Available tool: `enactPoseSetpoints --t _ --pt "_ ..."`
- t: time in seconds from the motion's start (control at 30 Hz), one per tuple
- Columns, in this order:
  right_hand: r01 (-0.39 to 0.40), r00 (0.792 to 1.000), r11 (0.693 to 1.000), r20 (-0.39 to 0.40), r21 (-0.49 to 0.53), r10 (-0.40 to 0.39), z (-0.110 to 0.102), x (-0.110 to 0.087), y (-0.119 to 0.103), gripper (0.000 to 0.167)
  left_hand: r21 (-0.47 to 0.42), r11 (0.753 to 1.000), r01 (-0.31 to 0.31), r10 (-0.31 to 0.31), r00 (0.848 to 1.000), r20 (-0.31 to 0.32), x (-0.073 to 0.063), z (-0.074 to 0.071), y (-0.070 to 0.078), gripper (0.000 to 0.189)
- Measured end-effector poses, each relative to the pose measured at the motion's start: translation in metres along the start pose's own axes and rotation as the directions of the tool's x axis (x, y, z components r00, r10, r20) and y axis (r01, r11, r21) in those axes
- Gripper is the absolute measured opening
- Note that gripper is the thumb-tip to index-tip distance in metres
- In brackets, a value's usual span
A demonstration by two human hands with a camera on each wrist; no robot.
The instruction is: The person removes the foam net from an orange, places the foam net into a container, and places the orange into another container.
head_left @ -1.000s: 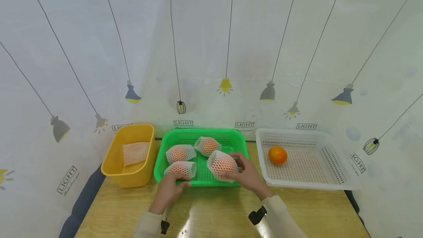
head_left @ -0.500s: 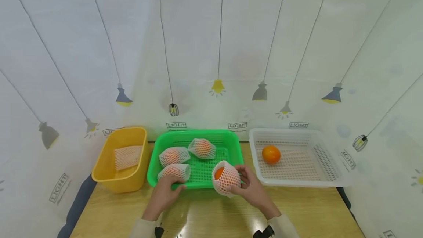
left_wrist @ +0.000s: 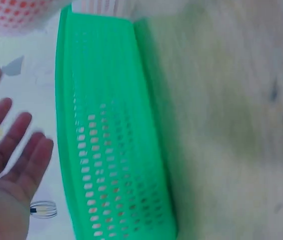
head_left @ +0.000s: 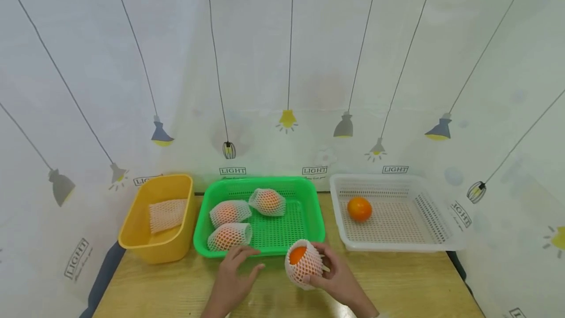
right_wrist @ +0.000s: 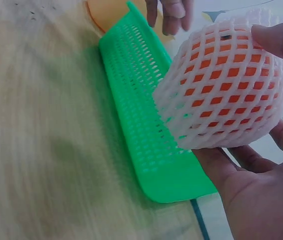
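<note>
My right hand (head_left: 337, 276) grips an orange fruit in a white foam net (head_left: 304, 265), held above the table just in front of the green basket (head_left: 320, 229). The net's open end faces up and left, with bare orange peel showing. In the right wrist view, the thumb and fingers curl round the netted orange (right_wrist: 226, 90). My left hand (head_left: 234, 276) hovers near the basket's front edge, fingers apart, holding nothing. The left wrist view shows the same hand (left_wrist: 11, 170) beside the basket wall (left_wrist: 111, 125). Three more netted fruits (head_left: 229, 236) lie in the basket's left half.
On the left stands a yellow bin (head_left: 156, 251) with foam nets (head_left: 167, 215) inside. A white basket (head_left: 397, 247) at right holds one bare orange (head_left: 359, 209). The wooden table (head_left: 273, 298) runs along the front, and a printed curtain (head_left: 282, 63) hangs behind.
My right hand has lifted the netted orange out of the green basket towards me, turning its open end up. My left hand has drawn back from the front-left netted fruit.
</note>
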State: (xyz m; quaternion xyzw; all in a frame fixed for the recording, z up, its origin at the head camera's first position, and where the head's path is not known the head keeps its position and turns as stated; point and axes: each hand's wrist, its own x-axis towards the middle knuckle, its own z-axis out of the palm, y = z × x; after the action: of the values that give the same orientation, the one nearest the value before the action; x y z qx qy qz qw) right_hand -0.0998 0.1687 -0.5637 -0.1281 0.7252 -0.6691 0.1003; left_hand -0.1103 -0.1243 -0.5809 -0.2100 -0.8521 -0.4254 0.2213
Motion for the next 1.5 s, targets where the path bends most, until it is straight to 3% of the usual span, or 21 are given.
enactPoseSetpoints --t 0.07,0.13,0.27,0.3,0.33,0.43,0.6,0.7,0.8,0.93,1.03,1.17,1.27,1.5 --pt "-0.037 0.999 0.999 -0.010 0.020 0.038 0.003 -0.003 0.006 0.068 -0.104 0.994 0.041 -0.036 0.998 0.050 -0.007 0.005 0.005 0.036" --pt "-0.074 0.997 0.997 -0.025 0.036 0.075 0.005 -0.007 0.010 0.068 -0.211 0.969 0.126 -0.097 0.985 0.140 -0.012 0.010 0.009 0.036" --pt "-0.123 0.992 0.990 -0.030 0.067 0.125 0.011 -0.010 0.019 0.069 -0.326 0.896 0.302 -0.193 0.925 0.327 -0.023 0.023 0.009 0.046" --pt "-0.134 0.990 0.988 -0.028 0.074 0.137 0.013 -0.011 0.022 0.069 -0.336 0.880 0.336 -0.208 0.908 0.363 -0.025 0.026 0.009 0.052" --pt "-0.140 0.990 0.987 -0.023 0.079 0.142 0.014 -0.010 0.025 0.069 -0.346 0.873 0.344 -0.203 0.901 0.383 -0.026 0.030 0.007 0.057" --pt "-0.131 0.991 0.988 -0.014 0.083 0.132 0.019 -0.008 0.033 0.068 -0.378 0.866 0.326 -0.159 0.898 0.410 -0.029 0.039 0.004 0.073" --pt "-0.110 0.994 0.992 -0.013 0.067 0.111 0.027 -0.007 0.046 0.069 -0.423 0.863 0.276 -0.095 0.911 0.401 -0.029 0.049 0.005 0.087" --pt "-0.126 0.992 0.988 -0.004 0.083 0.127 0.031 -0.009 0.054 0.069 -0.425 0.858 0.289 -0.107 0.909 0.403 -0.030 0.052 0.005 0.084" --pt "-0.136 0.991 0.985 0.017 0.110 0.135 0.034 -0.011 0.061 0.070 -0.396 0.856 0.331 -0.152 0.895 0.420 -0.034 0.053 0.004 0.080" --pt "-0.119 0.992 0.991 0.040 0.068 0.116 0.036 -0.017 0.070 0.070 -0.366 0.859 0.357 -0.176 0.878 0.444 -0.041 0.054 0.001 0.075" --pt "-0.122 0.991 0.992 0.058 0.033 0.120 0.036 -0.021 0.074 0.070 -0.386 0.862 0.328 -0.143 0.889 0.435 -0.046 0.055 -0.001 0.072" --pt "-0.113 0.989 0.994 0.095 0.010 0.112 0.036 -0.025 0.076 0.073 -0.431 0.875 0.221 -0.049 0.926 0.375 -0.051 0.059 -0.005 0.070" --pt "-0.074 0.992 0.997 0.096 -0.031 0.077 0.037 -0.027 0.075 0.074 -0.442 0.883 0.158 -0.001 0.942 0.335 -0.054 0.062 -0.006 0.067" --pt "-0.014 0.998 0.994 0.064 -0.112 0.021 0.037 -0.028 0.073 0.072 -0.415 0.892 0.179 -0.048 0.951 0.306 -0.054 0.063 -0.007 0.057"
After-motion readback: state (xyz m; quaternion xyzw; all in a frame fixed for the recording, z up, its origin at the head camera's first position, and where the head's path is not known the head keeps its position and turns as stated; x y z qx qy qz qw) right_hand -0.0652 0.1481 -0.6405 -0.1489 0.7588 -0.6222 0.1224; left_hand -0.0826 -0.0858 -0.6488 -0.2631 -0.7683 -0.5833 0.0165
